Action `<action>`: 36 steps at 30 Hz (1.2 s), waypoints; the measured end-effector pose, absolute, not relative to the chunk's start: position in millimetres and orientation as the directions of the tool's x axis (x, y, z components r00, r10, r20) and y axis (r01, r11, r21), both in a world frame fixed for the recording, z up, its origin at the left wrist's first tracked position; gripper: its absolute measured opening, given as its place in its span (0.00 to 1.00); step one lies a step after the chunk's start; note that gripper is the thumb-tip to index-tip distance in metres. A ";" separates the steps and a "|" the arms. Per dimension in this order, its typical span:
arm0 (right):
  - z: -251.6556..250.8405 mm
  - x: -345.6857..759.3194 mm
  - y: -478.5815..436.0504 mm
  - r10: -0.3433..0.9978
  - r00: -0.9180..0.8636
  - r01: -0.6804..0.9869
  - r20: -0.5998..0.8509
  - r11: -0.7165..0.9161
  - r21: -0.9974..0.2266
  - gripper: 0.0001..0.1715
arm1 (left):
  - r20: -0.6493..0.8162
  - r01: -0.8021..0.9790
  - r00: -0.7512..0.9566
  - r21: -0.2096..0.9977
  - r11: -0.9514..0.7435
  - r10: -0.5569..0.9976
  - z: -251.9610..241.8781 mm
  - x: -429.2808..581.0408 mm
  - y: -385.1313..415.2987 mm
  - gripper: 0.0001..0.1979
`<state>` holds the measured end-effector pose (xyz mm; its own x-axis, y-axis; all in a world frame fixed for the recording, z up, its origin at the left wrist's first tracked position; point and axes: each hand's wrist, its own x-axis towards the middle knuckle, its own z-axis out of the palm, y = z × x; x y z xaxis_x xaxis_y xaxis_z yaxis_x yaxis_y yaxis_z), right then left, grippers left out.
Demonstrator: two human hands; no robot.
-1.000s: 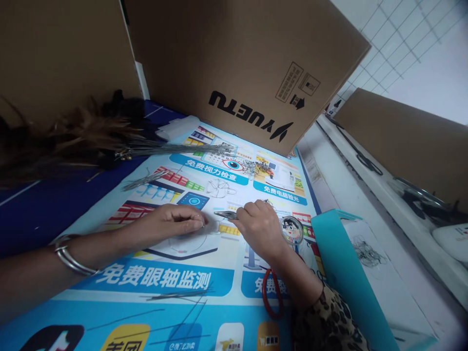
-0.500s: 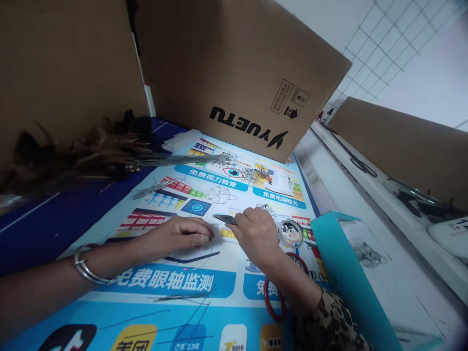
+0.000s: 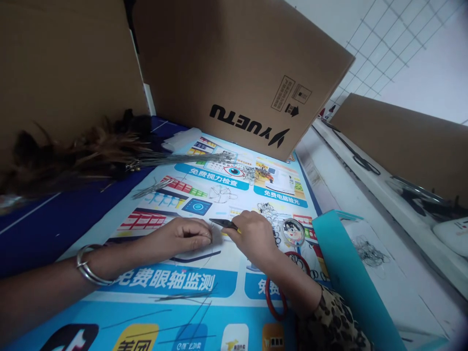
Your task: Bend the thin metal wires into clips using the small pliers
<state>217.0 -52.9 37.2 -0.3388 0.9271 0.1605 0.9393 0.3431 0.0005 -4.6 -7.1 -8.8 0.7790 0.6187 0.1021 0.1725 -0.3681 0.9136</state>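
My right hand [image 3: 256,236] is wrapped round a pair of pliers [image 3: 224,223], whose dark, pointed jaws stick out to the left; a bit of yellow handle shows at the grip. Beside the jaw tips, my left hand [image 3: 192,235] is closed in a pinch on a thin wire [image 3: 212,227], barely visible at the fingertips. Whether the jaws touch the wire I cannot tell. Under my right forearm lie red-handled scissors [image 3: 276,300], partly hidden. Loose straight wires [image 3: 183,296] rest on the printed mat [image 3: 146,292] in front of me.
A bundle of wires [image 3: 186,158] and brown feathers [image 3: 98,146] lie at the back left. Tangled wire shapes [image 3: 223,194] are on the mat. A round tin [image 3: 293,232] and a teal box [image 3: 351,273] stand right. A large carton [image 3: 234,73] walls off the back.
The pliers' jaws have shifted slightly left and down, closer to my left fingertips, and my right hand has turned a little. My left hand stays nearly in place.
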 end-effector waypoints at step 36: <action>29.8 232.6 -45.1 0.939 -0.342 0.852 -0.039 0.293 -0.434 0.18 | -0.081 0.104 0.717 0.995 0.009 0.692 -9.5 -19.2 2.9 0.19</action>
<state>232.6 -45.1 29.8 -0.3422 0.9388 -0.0390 0.8521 0.2925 -0.4340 -19.2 2.9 -9.5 0.7169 0.6924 -0.0813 0.1040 0.0091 0.9945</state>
